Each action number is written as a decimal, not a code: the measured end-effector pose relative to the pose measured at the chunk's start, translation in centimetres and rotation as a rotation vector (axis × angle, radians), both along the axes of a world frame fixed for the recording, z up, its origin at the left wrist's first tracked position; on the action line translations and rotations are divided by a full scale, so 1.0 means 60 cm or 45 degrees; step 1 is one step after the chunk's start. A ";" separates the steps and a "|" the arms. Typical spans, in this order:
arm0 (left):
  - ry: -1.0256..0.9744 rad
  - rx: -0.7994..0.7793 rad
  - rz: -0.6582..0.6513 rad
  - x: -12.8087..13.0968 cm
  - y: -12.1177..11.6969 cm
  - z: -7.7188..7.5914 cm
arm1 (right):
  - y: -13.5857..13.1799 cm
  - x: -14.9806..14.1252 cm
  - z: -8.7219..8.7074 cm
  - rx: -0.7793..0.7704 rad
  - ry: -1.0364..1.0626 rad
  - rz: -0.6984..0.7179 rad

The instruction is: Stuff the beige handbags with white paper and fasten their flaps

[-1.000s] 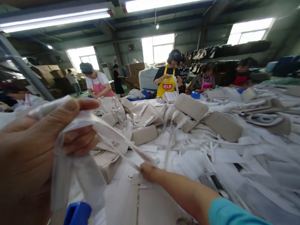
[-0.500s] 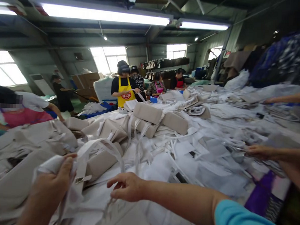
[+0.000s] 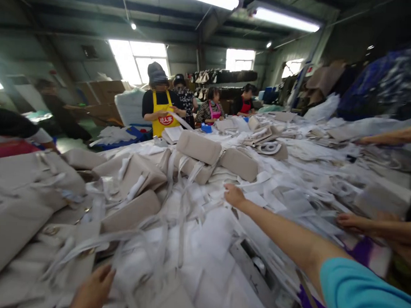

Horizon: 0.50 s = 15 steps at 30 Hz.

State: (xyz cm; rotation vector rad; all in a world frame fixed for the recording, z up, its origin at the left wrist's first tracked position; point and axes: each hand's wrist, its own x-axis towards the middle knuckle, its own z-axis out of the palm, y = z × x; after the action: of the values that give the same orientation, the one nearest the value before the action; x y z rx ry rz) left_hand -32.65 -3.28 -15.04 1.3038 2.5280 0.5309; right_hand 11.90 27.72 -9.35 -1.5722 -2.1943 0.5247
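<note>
My left hand point(image 3: 93, 289) is low in the head view, beside a beige bag with pale straps point(image 3: 109, 238). Its fingers look loosely stretched and slightly blurred, with nothing visible in them. Reaching far forward, my right hand point(image 3: 235, 195) lies on the white wrapping sheets point(image 3: 219, 227) in the middle of the pile. Its fingers are curled down, and whatever is beneath them is hidden. Just beyond it rest stacked beige bags point(image 3: 199, 147). A beige bag on its side point(image 3: 133, 212) lies between my hands and those bags.
More beige bags point(image 3: 14, 227) heap up on the left. At right, another person's hand point(image 3: 354, 222) works at the pile, and a further hand point(image 3: 369, 139) reaches in above. A person in a yellow apron point(image 3: 163, 109) stands across the table near several co-workers.
My left hand has let go of the white-wrapped strap piece and moved down. My right hand has reached forward and right onto the sheets. The view has tilted down slightly.
</note>
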 end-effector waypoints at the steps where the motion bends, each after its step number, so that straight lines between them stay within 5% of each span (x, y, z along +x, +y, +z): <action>1: 0.020 0.032 0.006 0.011 -0.016 0.012 | 0.015 -0.003 -0.003 0.006 -0.007 -0.013; 5: 0.059 0.191 0.047 0.077 -0.092 0.022 | 0.002 -0.055 -0.034 -0.022 0.004 0.197; 8: 0.134 0.258 -0.179 0.144 -0.154 0.006 | -0.091 -0.107 -0.063 -0.119 0.053 0.574; 12: 0.221 -0.014 -0.648 0.197 -0.188 -0.001 | -0.247 -0.163 -0.093 -0.266 0.190 1.237; 15: 0.315 -0.205 -0.500 0.180 -0.180 0.005 | -0.321 -0.188 -0.101 -0.272 0.101 1.547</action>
State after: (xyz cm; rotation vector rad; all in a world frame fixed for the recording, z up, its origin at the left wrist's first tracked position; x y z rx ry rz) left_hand -21.86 -14.06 -14.73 1.8331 2.3371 0.0860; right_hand 0.65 8.46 -15.42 -0.0736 -2.8806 1.1208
